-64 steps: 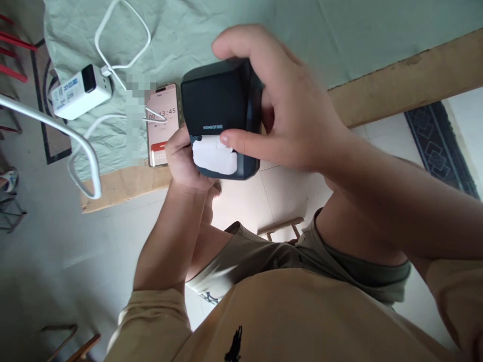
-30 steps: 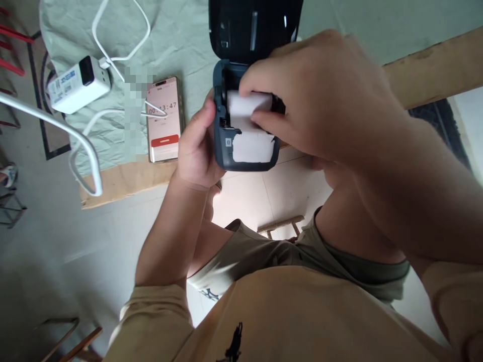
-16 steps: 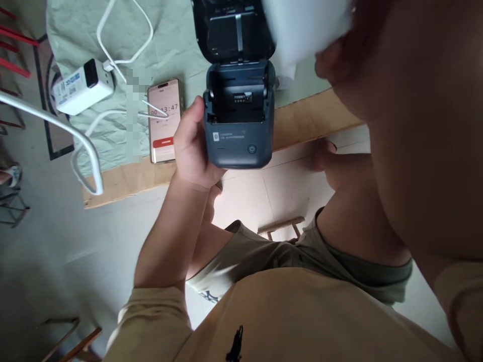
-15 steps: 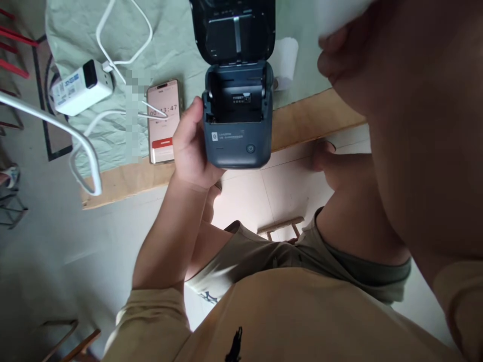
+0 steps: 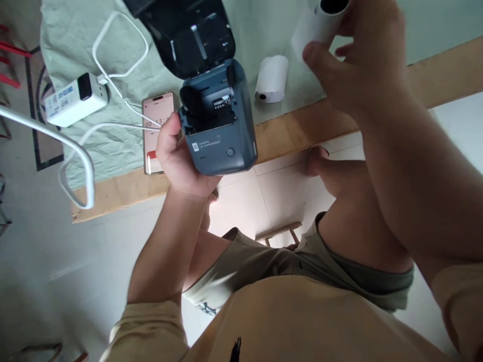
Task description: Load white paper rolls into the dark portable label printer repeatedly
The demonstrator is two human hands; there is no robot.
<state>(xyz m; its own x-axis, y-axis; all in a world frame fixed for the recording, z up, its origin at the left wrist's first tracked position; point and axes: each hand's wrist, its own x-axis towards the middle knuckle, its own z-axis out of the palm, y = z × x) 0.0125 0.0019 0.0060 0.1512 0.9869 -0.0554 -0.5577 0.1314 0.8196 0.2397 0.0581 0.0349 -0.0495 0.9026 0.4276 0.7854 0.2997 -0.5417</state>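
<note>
Gripping the open label printer [image 5: 217, 136] from its side, the left hand [image 5: 177, 158] clasped it firmly. The right hand [image 5: 354, 55] pinched a paper roll [image 5: 320, 22] between thumb and fingers, above a second roll [image 5: 271, 78] lying on the table [image 5: 302, 130].

You are looking down at a wooden table [image 5: 302, 128] whose pale brown edge runs across the view, tilted upward to your right. A creased pale green cloth [image 5: 113, 141] covers most of its top, leaving the near edge bare. Below the table lies a floor [image 5: 49, 261] of large, light, glossy tiles, brighter in a patch under the table. A small wooden stool [image 5: 277, 234] stands on those tiles close to you. At the far left, a dark-bordered rug [image 5: 35, 125] and red chair rails [image 5: 11, 50] show. Soft daylight fills the room.
</note>
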